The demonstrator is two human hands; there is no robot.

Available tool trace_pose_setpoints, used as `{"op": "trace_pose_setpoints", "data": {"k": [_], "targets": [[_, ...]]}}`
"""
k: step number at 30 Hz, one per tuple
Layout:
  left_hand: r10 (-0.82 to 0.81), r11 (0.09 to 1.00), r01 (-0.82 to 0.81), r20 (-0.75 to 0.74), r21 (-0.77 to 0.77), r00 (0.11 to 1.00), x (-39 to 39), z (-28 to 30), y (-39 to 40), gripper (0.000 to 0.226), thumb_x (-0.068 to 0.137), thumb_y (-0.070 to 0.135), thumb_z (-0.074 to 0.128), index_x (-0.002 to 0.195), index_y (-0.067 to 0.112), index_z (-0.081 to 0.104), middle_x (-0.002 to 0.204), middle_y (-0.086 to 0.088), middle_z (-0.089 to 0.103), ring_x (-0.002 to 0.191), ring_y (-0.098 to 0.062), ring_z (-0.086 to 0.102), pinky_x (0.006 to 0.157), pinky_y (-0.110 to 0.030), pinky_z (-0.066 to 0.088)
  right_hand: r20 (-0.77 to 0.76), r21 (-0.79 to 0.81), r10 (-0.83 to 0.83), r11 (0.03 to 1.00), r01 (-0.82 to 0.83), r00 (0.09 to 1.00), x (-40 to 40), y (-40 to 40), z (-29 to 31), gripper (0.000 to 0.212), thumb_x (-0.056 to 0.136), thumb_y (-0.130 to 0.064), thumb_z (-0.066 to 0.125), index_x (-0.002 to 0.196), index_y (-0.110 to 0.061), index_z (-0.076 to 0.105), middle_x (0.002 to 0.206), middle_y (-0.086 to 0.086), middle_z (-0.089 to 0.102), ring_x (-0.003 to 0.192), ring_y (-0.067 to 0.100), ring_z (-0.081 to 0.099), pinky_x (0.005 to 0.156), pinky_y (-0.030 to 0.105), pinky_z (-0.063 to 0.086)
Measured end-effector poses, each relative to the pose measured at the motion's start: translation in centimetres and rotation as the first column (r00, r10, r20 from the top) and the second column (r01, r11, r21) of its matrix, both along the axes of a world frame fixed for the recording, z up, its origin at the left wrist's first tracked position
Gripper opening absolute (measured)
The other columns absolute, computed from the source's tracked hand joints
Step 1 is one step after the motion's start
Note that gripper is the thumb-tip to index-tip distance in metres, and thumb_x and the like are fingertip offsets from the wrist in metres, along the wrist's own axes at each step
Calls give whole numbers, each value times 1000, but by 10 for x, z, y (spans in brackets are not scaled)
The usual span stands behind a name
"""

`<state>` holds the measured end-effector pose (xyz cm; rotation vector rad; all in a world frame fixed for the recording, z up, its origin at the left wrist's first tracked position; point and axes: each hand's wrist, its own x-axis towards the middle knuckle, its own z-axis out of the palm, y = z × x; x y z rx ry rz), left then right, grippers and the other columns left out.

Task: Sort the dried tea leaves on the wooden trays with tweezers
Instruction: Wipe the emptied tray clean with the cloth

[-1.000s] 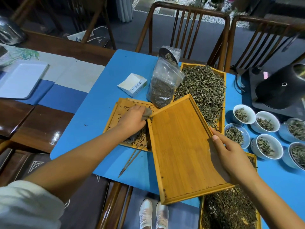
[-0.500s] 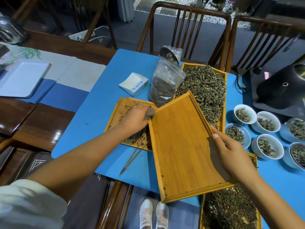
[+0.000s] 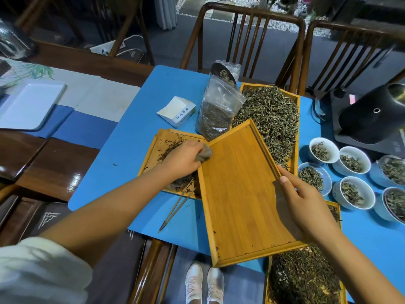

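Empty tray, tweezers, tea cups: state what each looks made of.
Empty tray: probably bamboo, smooth honey-yellow finish with fine parallel strip grain. Tweezers: seemingly bamboo or wood, thin matte brown prongs. Tea cups: likely glazed porcelain, glossy white rims.

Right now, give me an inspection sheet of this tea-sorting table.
Surface: blue mat over a dark wooden table.
Job's things: empty wooden tray held tilted; tweezers lying on the mat; far tray of tea leaves; left tray with scattered leaves; near tray full.
Clutter: plastic bag of tea, small white box, bowls of tea.
Hands: left hand grips a grey cloth; right hand grips the empty tray's edge.
Cables: black cable beside a black appliance.
Surroundings: wooden chairs, white tray.
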<state>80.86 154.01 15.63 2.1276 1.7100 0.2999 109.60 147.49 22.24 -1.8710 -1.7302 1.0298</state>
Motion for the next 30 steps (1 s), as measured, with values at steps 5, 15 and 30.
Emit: {"op": "trace_pose_setpoints", "data": {"k": [5, 15, 30], "targets": [[107, 994, -105, -150, 25, 983, -2, -8, 0, 28, 82, 1, 53, 109, 8, 54, 109, -9, 54, 107, -23, 47, 74, -29, 41, 23, 10, 21, 1000, -21, 1000, -2, -4, 3, 37, 97, -38, 39, 133, -43, 44, 127, -6, 58, 116, 13, 50, 79, 26, 35], [31, 999, -34, -146, -17, 989, 5, -1, -1, 21, 82, 2, 51, 102, 8, 53, 102, -7, 52, 103, -24, 47, 78, -35, 45, 46, 1, 39, 999, -39, 998, -3, -3, 6, 38, 98, -39, 37, 135, -42, 43, 130, -2, 58, 117, 20, 53, 77, 27, 36], [291, 957, -290, 91, -25, 952, -4, -7, -5, 18, 82, 11, 58, 98, 8, 53, 96, -7, 55, 88, -24, 52, 63, -32, 37, -84, -47, -86, 996, 82, 993, 10, -14, -14, 35, 98, -36, 39, 132, -40, 48, 114, -23, 49, 105, 0, 44, 81, 24, 34]]}}
